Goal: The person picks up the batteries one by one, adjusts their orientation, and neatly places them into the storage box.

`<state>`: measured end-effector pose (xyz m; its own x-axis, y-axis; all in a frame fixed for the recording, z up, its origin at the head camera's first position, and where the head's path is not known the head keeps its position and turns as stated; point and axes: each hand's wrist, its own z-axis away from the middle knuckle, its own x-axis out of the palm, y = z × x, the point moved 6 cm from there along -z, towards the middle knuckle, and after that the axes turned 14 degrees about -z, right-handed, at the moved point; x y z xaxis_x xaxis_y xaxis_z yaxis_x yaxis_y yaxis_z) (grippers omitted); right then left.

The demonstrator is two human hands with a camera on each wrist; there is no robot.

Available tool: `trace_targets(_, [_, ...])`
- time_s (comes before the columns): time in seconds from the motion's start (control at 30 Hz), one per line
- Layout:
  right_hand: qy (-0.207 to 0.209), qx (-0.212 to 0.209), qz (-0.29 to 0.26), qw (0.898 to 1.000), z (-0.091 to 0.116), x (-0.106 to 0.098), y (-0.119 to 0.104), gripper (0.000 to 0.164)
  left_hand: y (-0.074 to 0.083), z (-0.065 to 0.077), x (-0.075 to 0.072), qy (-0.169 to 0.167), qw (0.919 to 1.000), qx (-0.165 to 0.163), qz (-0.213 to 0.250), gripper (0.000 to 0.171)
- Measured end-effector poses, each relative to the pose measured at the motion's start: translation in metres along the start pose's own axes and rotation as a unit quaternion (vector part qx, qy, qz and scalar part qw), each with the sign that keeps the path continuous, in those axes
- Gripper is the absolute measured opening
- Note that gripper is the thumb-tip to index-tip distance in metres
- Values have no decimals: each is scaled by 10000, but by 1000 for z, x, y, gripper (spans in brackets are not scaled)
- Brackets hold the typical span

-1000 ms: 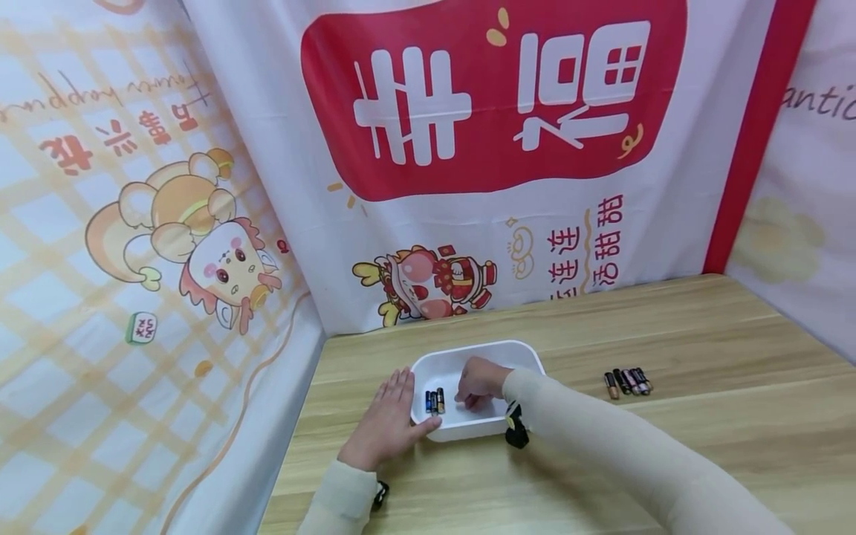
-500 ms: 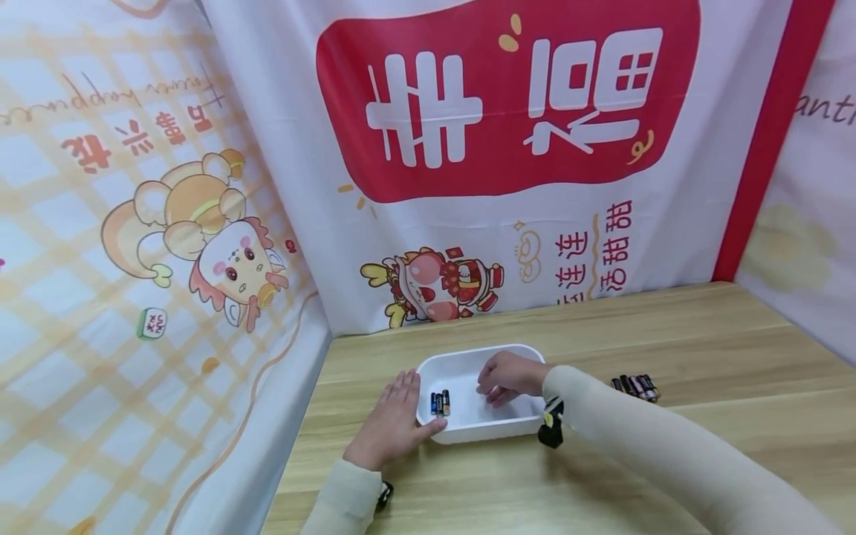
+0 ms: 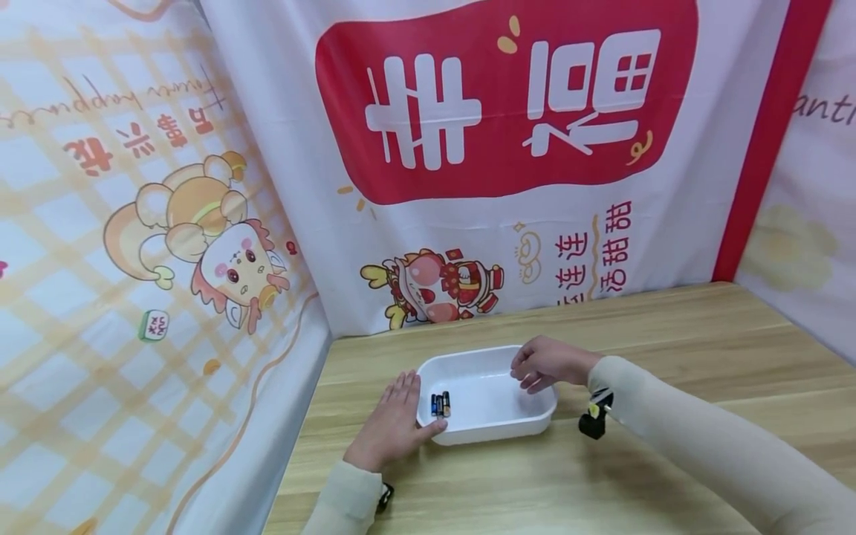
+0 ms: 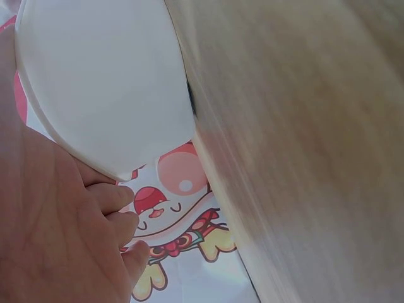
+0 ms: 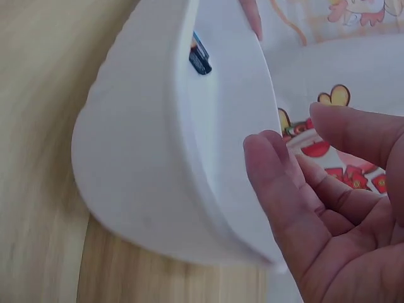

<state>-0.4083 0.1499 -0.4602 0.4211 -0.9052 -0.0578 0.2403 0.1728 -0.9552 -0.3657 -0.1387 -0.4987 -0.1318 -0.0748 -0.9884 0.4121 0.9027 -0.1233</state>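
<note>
A white oblong plastic box [image 3: 484,427] stands on the table. Inside, at its left end, a small row of dark batteries [image 3: 440,404] lies side by side; the right wrist view also catches one or two batteries [image 5: 200,58] past the near wall. My left hand [image 3: 391,429] rests against the box's left end, fingers straight along the outside and thumb at the front corner. Over the box's right end hovers my right hand [image 3: 551,362]. Its thumb and fingers [image 5: 268,167] are apart, and nothing shows between them.
The wooden table [image 3: 481,487] runs beyond the box on all sides. A printed cloth [image 3: 334,282] hangs along its back edge and another printed cloth [image 3: 221,386] lines the left side. My right sleeve [image 3: 695,431] crosses the table's right part.
My right hand has moved rightward and up, from low inside the box to over its right end, its fingers loosening. The batteries on the table at right are now hidden behind my arm.
</note>
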Motion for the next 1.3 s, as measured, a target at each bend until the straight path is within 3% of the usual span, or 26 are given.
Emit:
trace_targets(0.53, [113,-143,-145,9997,25,-55,6,19,1,5,8,-105,9999,2,66,104])
trace_targets(1.0, [233,-57,141,9996,61,-111,15,32,2,5,3,-163,9998,20,125,105])
trace_targets(1.3, [201,-8,-59,9998,71,-143,24,41,1,4,-4,-72,9998,34,160,104])
